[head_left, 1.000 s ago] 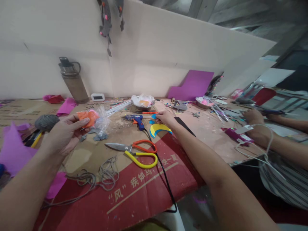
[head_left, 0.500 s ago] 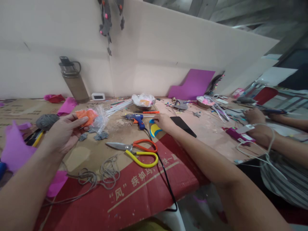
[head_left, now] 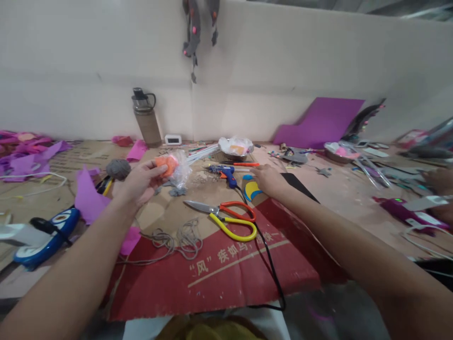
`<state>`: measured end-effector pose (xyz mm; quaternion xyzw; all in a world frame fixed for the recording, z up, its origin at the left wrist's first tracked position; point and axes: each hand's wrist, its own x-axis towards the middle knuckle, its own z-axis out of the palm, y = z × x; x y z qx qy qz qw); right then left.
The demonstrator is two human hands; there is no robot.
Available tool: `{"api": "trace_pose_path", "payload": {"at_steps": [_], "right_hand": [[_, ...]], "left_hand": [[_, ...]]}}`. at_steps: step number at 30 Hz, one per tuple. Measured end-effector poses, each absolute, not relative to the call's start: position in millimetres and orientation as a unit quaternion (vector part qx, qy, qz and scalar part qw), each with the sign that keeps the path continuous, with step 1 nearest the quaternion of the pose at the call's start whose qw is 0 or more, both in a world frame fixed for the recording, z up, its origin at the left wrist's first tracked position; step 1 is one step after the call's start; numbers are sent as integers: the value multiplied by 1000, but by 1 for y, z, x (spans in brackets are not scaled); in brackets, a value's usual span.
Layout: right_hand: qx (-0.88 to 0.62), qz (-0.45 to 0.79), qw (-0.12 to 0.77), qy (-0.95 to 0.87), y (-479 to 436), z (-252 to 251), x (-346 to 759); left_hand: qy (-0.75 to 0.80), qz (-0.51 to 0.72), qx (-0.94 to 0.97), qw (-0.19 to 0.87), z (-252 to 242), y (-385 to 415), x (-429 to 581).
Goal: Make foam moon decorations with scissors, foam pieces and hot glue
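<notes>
My left hand (head_left: 141, 180) is closed, pinching a clear plastic bag (head_left: 183, 171) with crumpled orange material (head_left: 166, 166) in it. On the right, my right hand (head_left: 269, 181) rests low over the table with its fingers bent together; what they hold, if anything, is hidden. Just left of those fingers lie a yellow and blue crescent-shaped piece (head_left: 252, 190) and a red pen (head_left: 245, 164). A blue glue gun (head_left: 226, 174) lies between my hands, its black cord running toward me. Nearer to me are scissors (head_left: 222, 215) with one red and one yellow handle.
Grey cord (head_left: 189, 240) lies on the red cardboard (head_left: 226, 278). A bottle (head_left: 146, 123) stands by the wall, with a bowl (head_left: 236, 153) to its right. At left are a grey yarn ball (head_left: 118, 169) and purple sheets (head_left: 88, 198). A co-worker's hand (head_left: 439, 180) is at far right.
The view has swung left, so the scene sits further right. My right hand has drawn slightly right, off the small blue piece. My left hand keeps hold of the bag.
</notes>
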<state>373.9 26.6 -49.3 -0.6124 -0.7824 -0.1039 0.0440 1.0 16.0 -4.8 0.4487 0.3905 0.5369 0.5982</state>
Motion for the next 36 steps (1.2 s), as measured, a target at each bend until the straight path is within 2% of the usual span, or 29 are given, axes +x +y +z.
{"api": "trace_pose_path", "payload": {"at_steps": [3,5,10,15,21,25,31,36], "right_hand": [[-586,-66,206,-781,15,-32,349],[-539,53,316,-779,4,-17,319],[-444,405,435,-670,-14,-3,241],[-446,512,427,-597,-13,-21,217],[-490,489,436,-575,-13,-34,237],[-485,495,446,-566,-13,-35,251],[-455,526,446,-563,-15,-36,259],[-470,500,443,-577,-15,-38,260]], "left_hand": [[380,523,459,609,-6,13,4],[376,517,458,617,-7,10,8],[372,502,444,643,-7,2,17],[369,487,444,655,-5,-2,21],[420,482,464,613,-3,3,11],[430,430,522,598,-6,3,7],[449,273,634,567,-14,-11,19],[428,130,791,417,-12,-16,22]]}}
